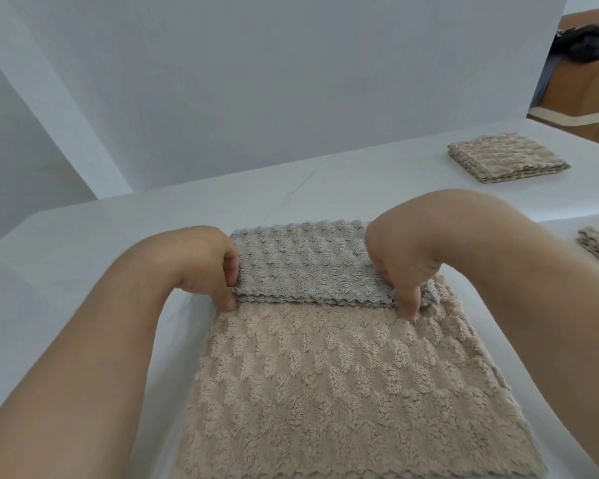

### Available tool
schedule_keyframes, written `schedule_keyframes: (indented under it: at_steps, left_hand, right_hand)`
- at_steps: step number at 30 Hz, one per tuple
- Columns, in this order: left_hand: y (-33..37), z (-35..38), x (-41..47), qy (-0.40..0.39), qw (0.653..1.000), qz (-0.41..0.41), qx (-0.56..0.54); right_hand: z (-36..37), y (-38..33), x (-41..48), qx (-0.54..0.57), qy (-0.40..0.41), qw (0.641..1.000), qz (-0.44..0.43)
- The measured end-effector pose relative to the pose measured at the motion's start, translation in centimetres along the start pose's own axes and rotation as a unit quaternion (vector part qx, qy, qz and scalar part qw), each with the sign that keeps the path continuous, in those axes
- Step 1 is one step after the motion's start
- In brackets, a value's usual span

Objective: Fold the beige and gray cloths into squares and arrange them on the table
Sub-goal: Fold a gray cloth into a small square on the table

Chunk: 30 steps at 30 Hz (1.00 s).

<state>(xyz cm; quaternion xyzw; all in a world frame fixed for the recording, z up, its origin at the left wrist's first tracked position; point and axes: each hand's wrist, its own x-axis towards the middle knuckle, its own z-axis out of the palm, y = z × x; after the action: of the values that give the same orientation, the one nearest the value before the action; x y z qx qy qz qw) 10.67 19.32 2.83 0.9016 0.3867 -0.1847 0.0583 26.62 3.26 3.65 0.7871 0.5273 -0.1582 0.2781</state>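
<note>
Tabletop [360,188]: left hand [204,267], right hand [402,264] pinch gray flap [305,264] corners.

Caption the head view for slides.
Left hand and right hand pinch near corners of the gray cloth over the beige cloth; a folded beige stack sits beyond.

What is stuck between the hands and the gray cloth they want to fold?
Nothing visible is. The left hand pinches the gray cloth at its near left corner, and the right hand grips its near right corner. The gray cloth lies on the far end of the beige cloth.
</note>
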Motion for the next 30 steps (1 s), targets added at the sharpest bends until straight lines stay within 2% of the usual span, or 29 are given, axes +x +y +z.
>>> schedule_keyframes:
  at_steps: [1, 6, 12, 18, 23, 27, 30]
  left_hand:
    - [0.0, 0.0, 0.0, -0.005, 1.0, 0.002, 0.006]
    - [0.1, 0.5, 0.5, -0.006, 0.999, 0.01, 0.045]
    - [-0.1, 0.5, 0.9, 0.017, 0.999, 0.02, 0.029]
    - [-0.3, 0.4, 0.6, 0.009, 0.999, 0.024, 0.027]
    - [-0.1, 0.7, 1.1, 0.032, 0.999, 0.019, 0.03]
    - [-1.0, 0.2, 1.3, 0.062, 0.998, 0.006, -0.021]
    - [-1.6, 0.2, 1.7, 0.092, 0.99, -0.014, -0.102]
  right_hand:
    - [0.2, 0.2, 0.4, 0.024, 0.008, 1.0, -0.011]
    - [0.8, 0.0, 0.4, -0.008, -0.014, 1.0, -0.009]
    - [0.4, 0.6, -0.1, -0.026, 0.002, 1.0, -0.011]
    - [0.1, 2.7, -0.7, 0.041, 0.12, 0.992, 0.019]
    - [0.0, 4.0, -0.6, 0.041, 0.155, 0.985, 0.066]
    - [0.2, 4.8, -0.1, 0.061, 0.193, 0.975, 0.087]
    - [0.1, 5.2, -0.1, 0.091, 0.212, 0.968, 0.094]
